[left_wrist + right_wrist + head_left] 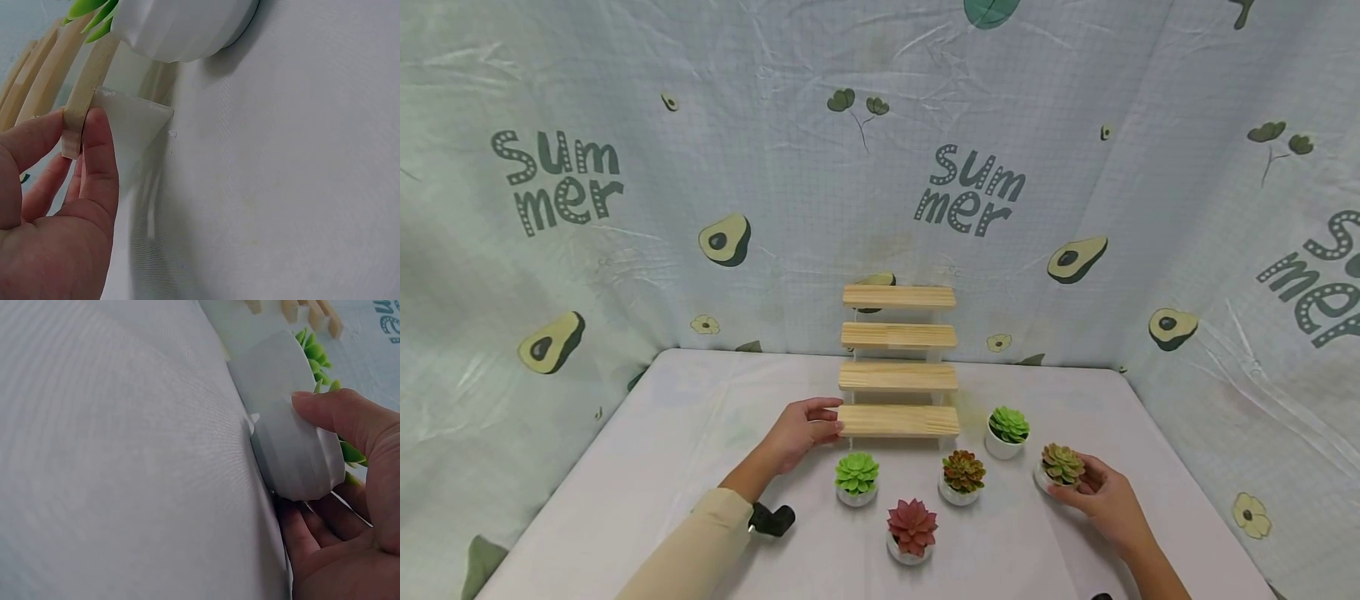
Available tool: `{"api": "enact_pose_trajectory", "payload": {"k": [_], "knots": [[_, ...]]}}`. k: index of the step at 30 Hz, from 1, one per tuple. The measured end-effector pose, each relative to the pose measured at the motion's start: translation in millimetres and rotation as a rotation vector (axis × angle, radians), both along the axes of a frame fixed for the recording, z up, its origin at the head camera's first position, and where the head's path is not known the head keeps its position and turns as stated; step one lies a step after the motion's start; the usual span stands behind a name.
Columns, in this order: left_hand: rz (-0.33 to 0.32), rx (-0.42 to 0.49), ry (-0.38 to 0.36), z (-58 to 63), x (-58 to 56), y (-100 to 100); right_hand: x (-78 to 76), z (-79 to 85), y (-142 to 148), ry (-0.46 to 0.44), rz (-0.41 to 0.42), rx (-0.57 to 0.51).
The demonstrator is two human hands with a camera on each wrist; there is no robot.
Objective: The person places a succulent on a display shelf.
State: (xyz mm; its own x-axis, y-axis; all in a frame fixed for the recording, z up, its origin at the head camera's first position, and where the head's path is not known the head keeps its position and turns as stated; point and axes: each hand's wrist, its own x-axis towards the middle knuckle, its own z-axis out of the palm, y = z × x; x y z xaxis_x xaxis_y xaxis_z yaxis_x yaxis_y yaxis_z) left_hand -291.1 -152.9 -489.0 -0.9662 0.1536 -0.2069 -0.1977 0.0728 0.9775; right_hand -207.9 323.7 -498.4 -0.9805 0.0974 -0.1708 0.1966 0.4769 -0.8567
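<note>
A small stepped wooden shelf (pixel 898 422) with clear side supports stands at the back middle of the table. At the left end of its lowest board (pixel 80 106), my left hand (pixel 801 433) pinches the wood between thumb and fingers. Over on the right, my right hand (pixel 1103 500) grips the white pot (pixel 300 447) of a brownish-green succulent (pixel 1062 463), thumb on one side and fingers on the other. That pot is upright, at or close to the tabletop; I cannot tell if it touches.
Before the shelf stand a bright green succulent (pixel 857 473), a red one (pixel 912 527) and a brown-orange one (pixel 963 472), all in white pots. Another green succulent (pixel 1008 427) sits right of the shelf. A printed curtain (pixel 820 167) hangs behind the white table (pixel 722 400).
</note>
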Motion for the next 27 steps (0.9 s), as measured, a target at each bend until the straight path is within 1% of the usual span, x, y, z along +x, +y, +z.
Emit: {"api": "enact_pose_trajectory", "payload": {"k": [8,13,16,22,27], "knots": [[-0.028,-0.002,0.022,3.0,0.1,-1,-0.6,-0.2,-1,0.011,-0.020,-0.005],[-0.032,-0.005,0.018,5.2,0.9,-2,1.1,3.9,-5,0.020,-0.038,-0.049],[-0.034,-0.010,0.009,5.6,0.8,-2,1.8,7.8,-8,0.030,-0.045,-0.069],[-0.026,-0.007,0.006,4.3,-0.2,-2,0.4,18.0,-15,0.087,-0.030,-0.074],[-0.031,-0.005,0.002,5.3,2.5,-2,-2.1,30.3,-24,0.129,-0.026,-0.028]]}}
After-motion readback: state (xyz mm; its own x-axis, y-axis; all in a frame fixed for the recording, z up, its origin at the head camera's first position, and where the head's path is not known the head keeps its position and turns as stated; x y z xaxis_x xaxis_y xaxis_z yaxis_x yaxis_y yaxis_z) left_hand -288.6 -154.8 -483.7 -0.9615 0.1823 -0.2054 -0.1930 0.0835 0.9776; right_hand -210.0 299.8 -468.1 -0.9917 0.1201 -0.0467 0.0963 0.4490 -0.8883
